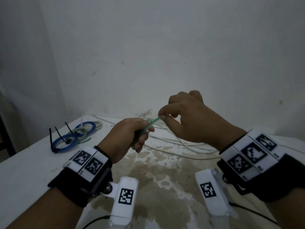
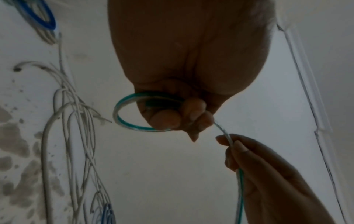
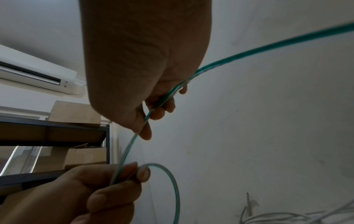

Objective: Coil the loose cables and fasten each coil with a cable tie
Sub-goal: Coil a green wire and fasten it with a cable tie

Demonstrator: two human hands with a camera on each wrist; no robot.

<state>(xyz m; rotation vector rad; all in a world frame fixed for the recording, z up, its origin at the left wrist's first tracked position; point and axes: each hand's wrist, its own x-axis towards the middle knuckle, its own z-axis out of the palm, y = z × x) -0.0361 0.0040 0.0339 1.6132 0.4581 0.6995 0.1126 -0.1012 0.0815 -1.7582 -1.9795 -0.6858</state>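
A white, stained worktop [image 1: 24, 171] stands against a bare pale wall, with loose white cables [image 1: 173, 142] strewn at its middle and tied blue coils [image 1: 66, 141] at far left. Above it, the left hand [image 1: 130, 138] has its grip curled round a small loop of the green-striped cable [image 2: 122, 115]. The right hand [image 1: 189, 119], higher and just beside it, pinches the same cable between thumb and fingertips. The short span between the grips runs up and rightward from the loop; the free length trails past the right hand, so in my judgement the next turn comes from that side
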